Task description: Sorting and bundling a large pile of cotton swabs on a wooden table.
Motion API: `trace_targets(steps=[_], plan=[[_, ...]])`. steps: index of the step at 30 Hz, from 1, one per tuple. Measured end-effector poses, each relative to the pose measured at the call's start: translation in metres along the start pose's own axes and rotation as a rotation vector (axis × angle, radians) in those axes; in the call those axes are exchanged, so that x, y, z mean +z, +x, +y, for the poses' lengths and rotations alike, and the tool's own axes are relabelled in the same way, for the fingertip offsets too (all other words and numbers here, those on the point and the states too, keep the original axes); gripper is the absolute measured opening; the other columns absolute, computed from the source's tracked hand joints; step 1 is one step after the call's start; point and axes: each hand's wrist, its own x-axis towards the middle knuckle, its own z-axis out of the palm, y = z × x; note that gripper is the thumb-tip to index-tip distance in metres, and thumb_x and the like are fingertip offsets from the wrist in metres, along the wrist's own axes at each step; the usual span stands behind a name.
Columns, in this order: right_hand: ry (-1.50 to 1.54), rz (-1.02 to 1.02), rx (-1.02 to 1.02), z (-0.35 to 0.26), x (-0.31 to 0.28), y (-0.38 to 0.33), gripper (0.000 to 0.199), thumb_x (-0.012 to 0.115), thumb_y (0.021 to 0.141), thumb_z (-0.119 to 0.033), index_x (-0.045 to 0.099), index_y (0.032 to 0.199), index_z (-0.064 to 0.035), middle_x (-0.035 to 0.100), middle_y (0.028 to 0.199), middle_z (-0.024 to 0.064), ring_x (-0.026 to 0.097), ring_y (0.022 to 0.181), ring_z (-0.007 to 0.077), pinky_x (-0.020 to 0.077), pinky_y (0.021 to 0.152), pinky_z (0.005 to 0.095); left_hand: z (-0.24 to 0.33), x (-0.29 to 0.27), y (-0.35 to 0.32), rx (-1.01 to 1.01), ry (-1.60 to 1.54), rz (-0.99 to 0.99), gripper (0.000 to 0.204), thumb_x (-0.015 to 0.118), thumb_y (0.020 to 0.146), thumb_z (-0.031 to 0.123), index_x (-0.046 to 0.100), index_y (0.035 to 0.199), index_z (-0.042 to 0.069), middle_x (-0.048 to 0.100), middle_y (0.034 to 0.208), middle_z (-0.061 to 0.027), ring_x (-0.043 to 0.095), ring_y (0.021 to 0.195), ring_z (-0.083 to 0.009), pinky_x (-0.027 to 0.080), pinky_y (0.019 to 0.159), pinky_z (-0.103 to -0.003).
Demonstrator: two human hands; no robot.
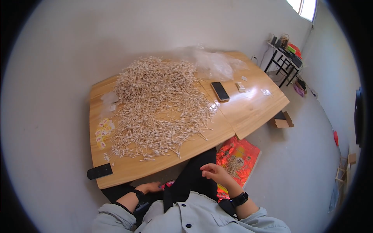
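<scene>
Head view shows the wooden table [217,128] spreading before you, its surface pale and glossy, with a seam crossing it right of the middle. Beyond its right end, near the wall, stands a black-legged stand [285,58] crowded with small things. Most of your table's left half lies under a heap of cotton swabs [155,89], piled thickest at the far side and thinning into loose, crisscrossed sticks toward you. Just beside the heap, along the far edge, you have crumpled clear plastic [215,66]. Below the near edge, to the right of your lap, lies a shiny red bag [248,155] with more swabs scattered on it. Past the table's right end, an open cardboard box [282,121] sits on the floor.

Your right hand [218,173] is above the red bag's left side, fingers loosely bent and released. Your left hand [149,188] is low by your lap, below the near edge of the table, its fingertips near a pink item [168,184]; you cannot tell from this angle whether it grips that. A dark watch [239,199] circles your right wrist.

Right of the heap rests a black phone [220,91], and a black device [99,171] juts over the near left corner. Yellow-and-white labels [104,132] lie along the left edge; a small pale box [240,87] sits beyond the phone, and a tiny clear packet [265,92] lies farther right
</scene>
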Motion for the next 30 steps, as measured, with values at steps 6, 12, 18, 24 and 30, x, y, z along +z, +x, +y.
trace_targets(steps=[6,12,18,24,30], plan=[[-0.229,-0.128,-0.077,0.002,0.016,0.045,0.025,0.062,0.084,-0.019,0.060,0.105,-0.0052,0.060,0.087,0.0080,0.058,0.080,0.0147,0.0470,0.074,0.0272,-0.001,-0.009,0.018,0.121,-0.319,-0.404,0.047,0.056,0.083,0.027,0.049,0.122,0.004,0.053,0.121,-0.0174,0.050,0.110,-0.0335,0.039,0.093,-0.037],[-0.179,-0.228,0.189,0.029,0.004,0.072,0.029,0.057,0.088,-0.021,0.055,0.112,-0.0043,0.059,0.095,0.0080,0.061,0.087,0.0156,0.0492,0.074,0.0273,-0.016,-0.087,0.024,0.085,-0.286,-0.400,0.045,0.055,0.084,0.027,0.050,0.122,0.003,0.054,0.120,-0.0173,0.051,0.110,-0.0330,0.040,0.092,-0.037],[0.304,-0.089,0.595,0.009,-0.002,0.084,0.034,0.050,0.092,-0.022,0.047,0.120,-0.0032,0.060,0.095,0.0061,0.063,0.087,0.0129,0.0510,0.071,0.0240,-0.001,-0.158,0.029,0.107,-0.190,-0.421,0.044,0.054,0.085,0.027,0.050,0.121,0.003,0.054,0.119,-0.0171,0.051,0.109,-0.0324,0.040,0.092,-0.036],[0.354,-0.160,0.683,0.012,0.000,0.080,0.034,0.045,0.094,-0.029,0.047,0.122,-0.0096,0.061,0.088,0.0047,0.065,0.076,0.0126,0.0521,0.059,0.0230,0.070,-0.163,0.038,0.240,-0.067,-0.468,0.042,0.052,0.086,0.026,0.050,0.120,0.002,0.054,0.118,-0.0169,0.052,0.108,-0.0318,0.040,0.091,-0.035],[0.360,-0.197,0.420,0.046,0.042,0.079,0.030,0.047,0.092,-0.028,0.048,0.114,-0.0080,0.062,0.083,0.0065,0.066,0.069,0.0147,0.0528,0.053,0.0255,0.175,-0.112,0.047,0.475,0.143,-0.541,0.041,0.051,0.087,0.026,0.051,0.120,0.002,0.055,0.118,-0.0167,0.052,0.107,-0.0312,0.041,0.091,-0.035]])
